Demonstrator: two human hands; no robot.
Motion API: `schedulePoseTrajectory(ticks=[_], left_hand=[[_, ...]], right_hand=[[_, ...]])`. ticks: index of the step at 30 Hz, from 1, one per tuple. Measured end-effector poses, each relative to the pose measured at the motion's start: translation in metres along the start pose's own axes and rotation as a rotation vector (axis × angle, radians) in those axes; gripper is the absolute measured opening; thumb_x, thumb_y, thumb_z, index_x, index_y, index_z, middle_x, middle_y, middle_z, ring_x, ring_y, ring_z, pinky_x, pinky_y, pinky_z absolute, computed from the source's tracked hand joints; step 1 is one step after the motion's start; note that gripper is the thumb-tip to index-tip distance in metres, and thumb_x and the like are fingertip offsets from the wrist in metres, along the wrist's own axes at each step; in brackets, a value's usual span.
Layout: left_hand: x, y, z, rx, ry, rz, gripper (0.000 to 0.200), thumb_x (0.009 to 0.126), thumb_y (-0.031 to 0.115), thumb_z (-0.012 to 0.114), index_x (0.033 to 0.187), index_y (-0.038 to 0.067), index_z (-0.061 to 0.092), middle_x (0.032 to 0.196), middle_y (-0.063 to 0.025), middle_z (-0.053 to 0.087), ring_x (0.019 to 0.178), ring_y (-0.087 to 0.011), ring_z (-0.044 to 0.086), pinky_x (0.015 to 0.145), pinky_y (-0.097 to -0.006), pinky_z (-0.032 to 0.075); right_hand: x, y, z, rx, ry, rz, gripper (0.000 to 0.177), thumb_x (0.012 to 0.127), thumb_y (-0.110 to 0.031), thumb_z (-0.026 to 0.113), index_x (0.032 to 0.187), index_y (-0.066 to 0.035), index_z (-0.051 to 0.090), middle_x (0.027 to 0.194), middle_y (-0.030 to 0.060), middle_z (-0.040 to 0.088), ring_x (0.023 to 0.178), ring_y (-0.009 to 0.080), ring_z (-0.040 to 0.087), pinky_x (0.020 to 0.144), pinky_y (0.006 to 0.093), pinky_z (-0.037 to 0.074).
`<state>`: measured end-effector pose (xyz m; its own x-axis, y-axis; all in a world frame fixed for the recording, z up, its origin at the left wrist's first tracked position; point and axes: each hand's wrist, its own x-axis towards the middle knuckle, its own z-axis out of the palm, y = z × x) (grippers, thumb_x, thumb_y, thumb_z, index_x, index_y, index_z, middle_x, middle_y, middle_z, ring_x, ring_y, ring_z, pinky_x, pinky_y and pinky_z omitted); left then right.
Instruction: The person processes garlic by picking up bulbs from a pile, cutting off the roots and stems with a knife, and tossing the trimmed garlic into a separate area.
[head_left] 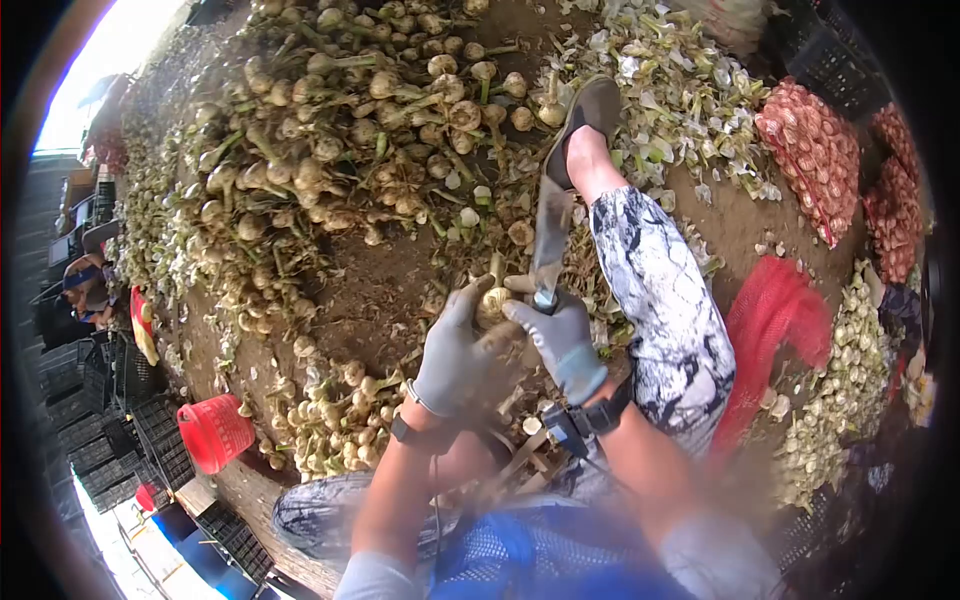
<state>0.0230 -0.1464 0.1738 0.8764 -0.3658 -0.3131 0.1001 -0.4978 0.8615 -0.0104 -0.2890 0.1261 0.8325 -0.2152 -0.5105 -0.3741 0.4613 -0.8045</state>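
Observation:
My left hand (448, 357), in a grey glove, is closed around a garlic bulb (491, 306) whose short stem points up, away from me. My right hand (556, 340), also gloved, grips a knife by its blue handle (545, 300). The wide blade (552, 235) points up toward the shoe. Fingers of my right hand touch the bulb's right side. Beyond my hands lies a big heap of garlic with stems (400, 110).
Peeled skins (680, 90) lie past my shoe (597, 105). Filled red net bags (812, 160) and a loose red net (775, 310) are at right. A red bucket (215, 433), black crates (160, 440) and another person (88, 290) are at left. Trimmed bulbs (830, 400) lie at right.

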Motion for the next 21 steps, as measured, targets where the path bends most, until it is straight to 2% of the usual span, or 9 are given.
schedulePoseTrajectory(ticks=[3,5,7,10,11,13,14,16,21], left_hand=[[-0.029,0.030,-0.005,0.338,0.084,0.050,0.063,0.084,0.018,0.076,0.137,0.000,0.046,0.123,-0.0143,0.057,0.109,-0.0227,0.059,0.091,-0.0345,0.050],[-0.039,0.000,-0.009,0.128,0.042,0.052,0.062,0.083,0.015,0.076,0.136,0.001,0.047,0.117,-0.0102,0.061,0.106,-0.0183,0.060,0.089,-0.0321,0.051],[-0.050,-0.002,-0.012,-0.571,-0.009,-0.263,0.061,0.083,0.016,0.078,0.134,0.001,0.049,0.113,-0.0051,0.064,0.104,-0.0136,0.061,0.090,-0.0295,0.051],[-0.059,-0.019,-0.021,-0.564,0.063,-0.242,0.056,0.085,0.015,0.076,0.133,0.001,0.051,0.110,-0.0021,0.066,0.094,-0.0088,0.062,0.078,-0.0246,0.052],[-0.063,-0.024,-0.024,-0.551,0.086,-0.237,0.054,0.086,0.015,0.074,0.133,0.001,0.051,0.110,-0.0028,0.065,0.091,-0.0089,0.062,0.074,-0.0233,0.052],[-0.071,-0.030,-0.032,-0.483,0.036,-0.225,0.051,0.082,0.009,0.075,0.127,0.001,0.053,0.109,-0.0052,0.066,0.099,-0.0122,0.064,0.081,-0.0265,0.054],[-0.077,-0.033,-0.032,-0.665,0.053,-0.223,0.056,0.081,0.009,0.077,0.130,0.002,0.050,0.112,-0.0059,0.065,0.100,-0.0134,0.064,0.082,-0.0278,0.054],[-0.082,-0.042,-0.036,-0.795,0.030,-0.219,0.074,0.077,0.009,0.081,0.139,0.003,0.041,0.121,-0.0087,0.063,0.105,-0.0170,0.064,0.088,-0.0316,0.054],[-0.087,-0.053,-0.036,-0.893,0.034,-0.131,0.074,0.078,0.011,0.080,0.140,0.000,0.041,0.120,-0.0084,0.063,0.105,-0.0165,0.063,0.089,-0.0310,0.053]], right_hand=[[-0.014,0.003,0.001,0.101,-0.031,0.111,0.020,0.084,-0.004,0.074,0.103,0.002,0.072,0.093,0.0056,0.072,0.080,0.0119,0.066,0.074,0.0255,0.053],[-0.023,0.003,0.006,0.161,-0.101,0.157,0.020,0.084,-0.004,0.074,0.103,0.003,0.072,0.093,0.0055,0.072,0.080,0.0120,0.066,0.073,0.0260,0.053],[-0.026,0.007,0.005,0.141,-0.178,0.135,0.021,0.084,-0.008,0.075,0.104,-0.001,0.072,0.092,0.0032,0.072,0.080,0.0109,0.066,0.072,0.0261,0.052],[-0.042,-0.001,0.005,-0.583,-0.241,-0.235,0.024,0.080,-0.017,0.076,0.103,-0.012,0.073,0.087,0.0056,0.072,0.075,0.0165,0.067,0.070,0.0318,0.052],[-0.047,-0.004,0.004,-0.590,-0.246,-0.237,0.024,0.080,-0.017,0.076,0.103,-0.012,0.073,0.087,0.0056,0.072,0.075,0.0165,0.067,0.070,0.0318,0.052],[-0.056,-0.012,0.003,-1.301,-0.327,-0.768,0.029,0.076,-0.009,0.070,0.104,-0.012,0.069,0.085,0.0083,0.067,0.074,0.0272,0.067,0.067,0.0394,0.053],[-0.057,-0.010,0.004,-1.328,-0.339,-0.799,0.033,0.070,-0.008,0.066,0.103,-0.013,0.066,0.079,0.0104,0.060,0.071,0.0358,0.063,0.063,0.0458,0.050],[-0.058,-0.010,0.010,-1.326,-0.361,-0.809,0.025,0.071,-0.007,0.064,0.096,-0.013,0.064,0.077,0.0096,0.060,0.070,0.0341,0.063,0.063,0.0451,0.051],[-0.051,0.006,0.010,-1.310,-0.360,-0.785,0.018,0.072,-0.007,0.062,0.089,-0.014,0.062,0.075,0.0092,0.059,0.068,0.0326,0.064,0.060,0.0443,0.050]])
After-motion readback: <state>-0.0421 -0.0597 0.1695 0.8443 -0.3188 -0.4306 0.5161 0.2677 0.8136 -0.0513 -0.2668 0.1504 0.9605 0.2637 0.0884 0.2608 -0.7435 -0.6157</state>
